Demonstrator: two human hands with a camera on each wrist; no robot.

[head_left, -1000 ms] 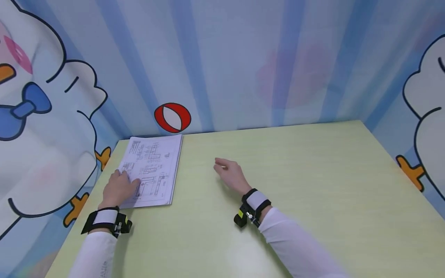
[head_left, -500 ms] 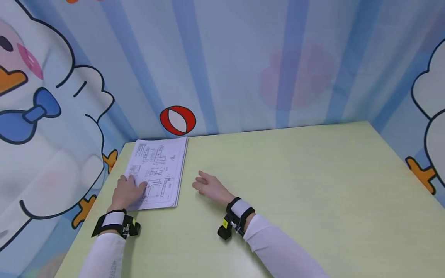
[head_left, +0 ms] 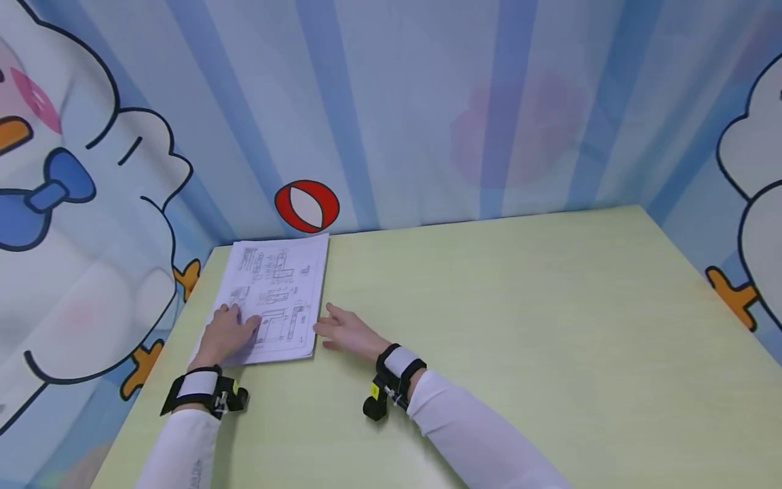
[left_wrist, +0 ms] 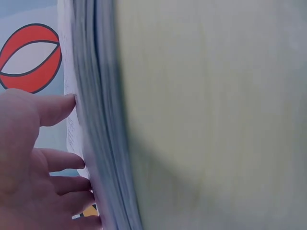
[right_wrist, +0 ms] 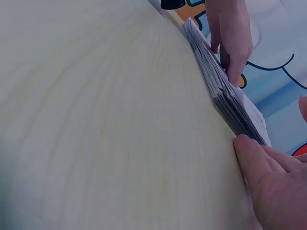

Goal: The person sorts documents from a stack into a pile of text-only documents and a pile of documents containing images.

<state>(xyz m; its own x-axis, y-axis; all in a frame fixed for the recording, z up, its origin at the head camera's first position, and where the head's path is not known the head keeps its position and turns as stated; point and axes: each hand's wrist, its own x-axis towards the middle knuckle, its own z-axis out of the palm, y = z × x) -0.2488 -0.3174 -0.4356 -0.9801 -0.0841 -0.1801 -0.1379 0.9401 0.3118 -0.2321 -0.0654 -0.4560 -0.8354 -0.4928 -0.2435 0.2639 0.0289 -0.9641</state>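
Note:
At the left of the table lies a thick stack of paper sheets (head_left: 284, 272), the top one printed with technical line drawings. My left hand (head_left: 225, 337) rests on the stack's lower left part, its fingertips on the top sheet. My right hand (head_left: 349, 335) is at the stack's right edge, fingers extended toward it. In the right wrist view, the fingers of my right hand (right_wrist: 278, 184) touch the side of the stack (right_wrist: 223, 88) near a corner. The left wrist view shows my left hand (left_wrist: 33, 158) with spread fingers against the top sheet and the layered page edges (left_wrist: 103, 105) beside it.
A pale yellow-green table (head_left: 489, 326) runs under everything. Behind it hangs a blue striped curtain (head_left: 415, 122) with cartoon birds and a red-and-white ball (head_left: 330, 206) printed on it. The stack's far edge lies close to the curtain. Each wrist wears a strapped camera.
My right hand has moved left across the table to the stack's right edge, its fingers extending. My left hand has stayed on the stack. The head view has shifted slightly.

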